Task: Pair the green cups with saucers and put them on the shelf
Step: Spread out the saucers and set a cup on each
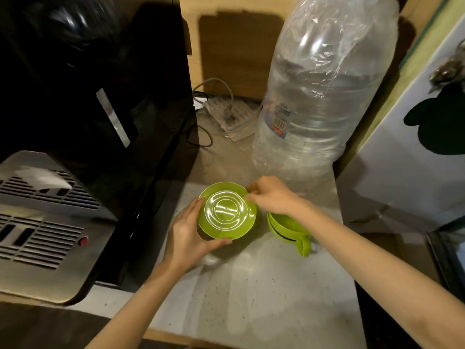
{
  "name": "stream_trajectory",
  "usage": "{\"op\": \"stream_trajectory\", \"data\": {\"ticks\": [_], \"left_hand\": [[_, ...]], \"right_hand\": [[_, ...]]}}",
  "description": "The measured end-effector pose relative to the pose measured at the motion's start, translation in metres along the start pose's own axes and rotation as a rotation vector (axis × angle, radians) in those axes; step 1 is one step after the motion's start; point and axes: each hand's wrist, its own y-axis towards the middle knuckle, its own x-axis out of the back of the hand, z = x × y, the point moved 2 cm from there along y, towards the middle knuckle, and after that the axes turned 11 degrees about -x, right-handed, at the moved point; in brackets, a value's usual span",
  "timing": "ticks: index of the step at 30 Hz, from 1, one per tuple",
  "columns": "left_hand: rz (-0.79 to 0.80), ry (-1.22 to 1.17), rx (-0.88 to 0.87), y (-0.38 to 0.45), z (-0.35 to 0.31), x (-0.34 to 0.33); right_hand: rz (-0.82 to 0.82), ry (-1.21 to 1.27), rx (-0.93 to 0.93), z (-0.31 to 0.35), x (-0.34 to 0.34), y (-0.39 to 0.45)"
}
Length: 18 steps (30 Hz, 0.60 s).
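A stack of green saucers (226, 212) sits over the pale counter, and I look down onto its top saucer. My left hand (187, 235) cups the stack's left and near side. At the far right rim, the fingertips of my right hand (270, 197) pinch the top saucer's edge. Just to the right stand two nested green cups (289, 226), their handles pointing toward me. My right wrist hides part of the cups.
A black coffee machine (95, 109) with a metal drip tray (42, 222) fills the left. Behind the saucers stands a big plastic-wrapped water bottle (319, 96). Cables and a power strip (226, 112) lie at the back. The speckled counter (251, 298) extends toward me.
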Motion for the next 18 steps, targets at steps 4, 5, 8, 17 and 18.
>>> {"op": "stream_trajectory", "data": {"ticks": [4,5,8,17,18], "left_hand": [[-0.013,0.025,-0.056,-0.019,-0.007,0.016],[-0.011,0.031,-0.066,-0.025,-0.007,0.019],[0.017,0.037,-0.083,-0.041,-0.005,0.024],[0.215,0.049,-0.090,-0.083,0.001,0.013],[0.242,0.060,-0.093,-0.086,0.002,0.010]], "right_hand": [[-0.020,0.028,0.039,0.010,-0.004,-0.026],[-0.022,0.037,0.052,0.012,-0.007,-0.033],[-0.014,0.077,0.054,0.012,-0.019,-0.048],[0.037,0.077,-0.025,-0.005,-0.072,-0.082],[0.035,0.078,-0.036,-0.006,-0.076,-0.085]]}}
